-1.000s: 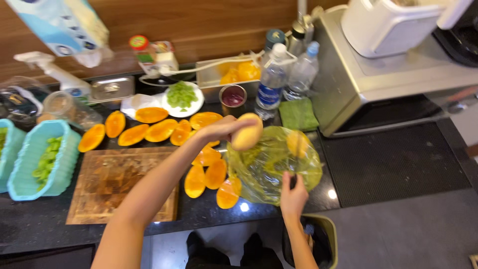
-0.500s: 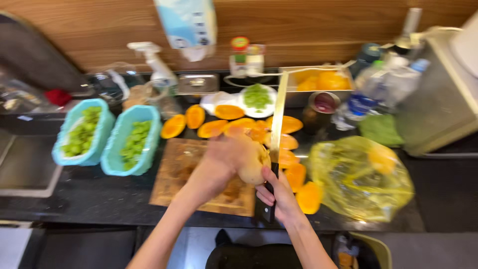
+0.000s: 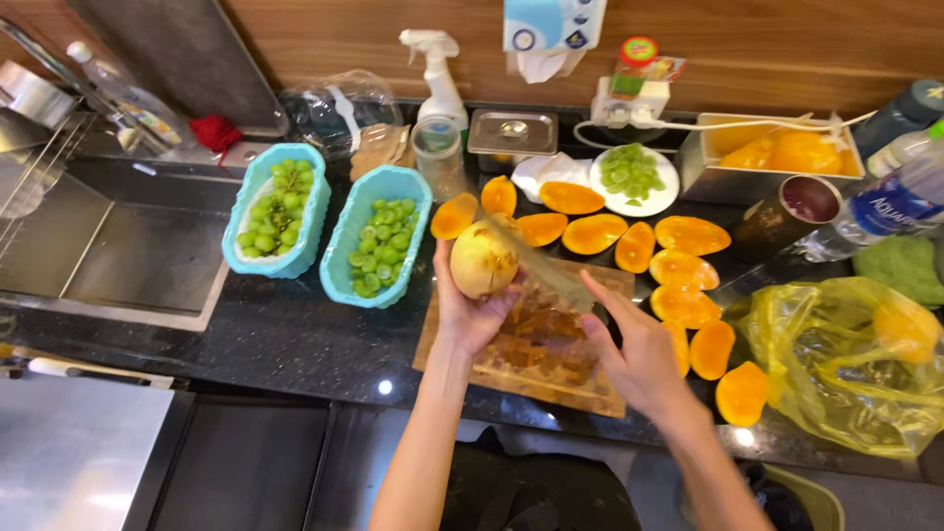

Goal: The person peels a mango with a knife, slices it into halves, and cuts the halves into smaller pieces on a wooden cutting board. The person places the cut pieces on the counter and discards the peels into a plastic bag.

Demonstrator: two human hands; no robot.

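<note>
Far left of the frame is the steel sink (image 3: 118, 261), then two turquoise baskets of green grapes (image 3: 278, 209) on the black counter. Just left of centre, the left hand (image 3: 470, 310) is cupped shut around a whole yellowish mango (image 3: 483, 261), held up over the wooden cutting board (image 3: 531, 354). I'd say that fruit is fairly heavy and slick-skinned, soft under pressure, so a full palm grip round its lower half looks like the safe hold. The right hand (image 3: 639, 359) is closed on a knife (image 3: 536, 265), blade touching the mango. Right of that, orange mango halves (image 3: 629, 236) fan out, with a yellow plastic bag (image 3: 846, 359) at far right. Half a second ago the blade stood upright; now it's angled onto the fruit.
</note>
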